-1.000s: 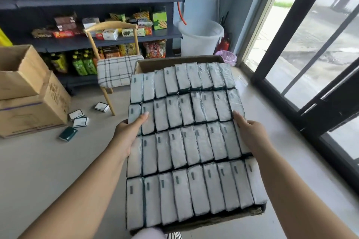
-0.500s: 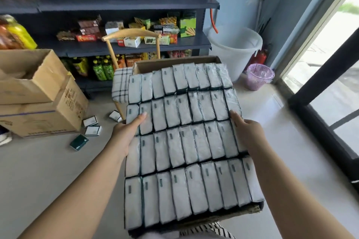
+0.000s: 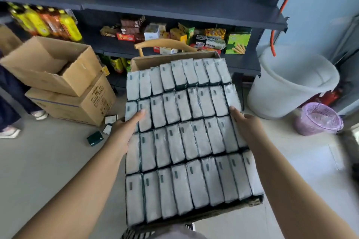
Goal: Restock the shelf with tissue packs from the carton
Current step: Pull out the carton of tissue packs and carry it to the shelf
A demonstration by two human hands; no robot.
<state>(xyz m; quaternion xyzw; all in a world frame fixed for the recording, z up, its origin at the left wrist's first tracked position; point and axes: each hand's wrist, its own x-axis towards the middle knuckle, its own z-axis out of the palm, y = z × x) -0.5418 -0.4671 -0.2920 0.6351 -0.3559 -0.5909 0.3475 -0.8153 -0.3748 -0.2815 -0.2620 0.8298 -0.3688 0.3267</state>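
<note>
carrying a full carton [image 3: 171,59] of tissue packs [image 3: 186,137] toward a dark shelf [image 3: 174,10], seen from a head cam looking down. left hand [image 3: 124,132] grips the carton's left side about halfway along, thumb laid flat over the top of a pack in the 2nd row, other fingers hidden under or behind the side wall. right hand [image 3: 246,124] clamps the right side at roughly the same point, thumb on the edge of an outer pack, fingers wrapped down out of sight. so both hands are curled on the carton, w/ the load sitting between them and spreading both ahead of and behind the grip.

packs stand in 4 rows, packed tight, tops above the carton walls; only the far flap and the torn near edge of the cardboard show.

risks, as a guess: packs ride above the low walls, so a tilt could spill the outer ones, esp. the right-hand column, which leans outward. the near edge looks ragged and soft, so the bottom may sag. a wooden chair [image 3: 165,43] stands just beyond the carton's far end, w/ stacked boxes [image 3: 64,83] on the left and a white bucket [image 3: 291,83] on the right, plus loose small packs [image 3: 95,137] on the floor, so a bump or trip is possible.
</note>
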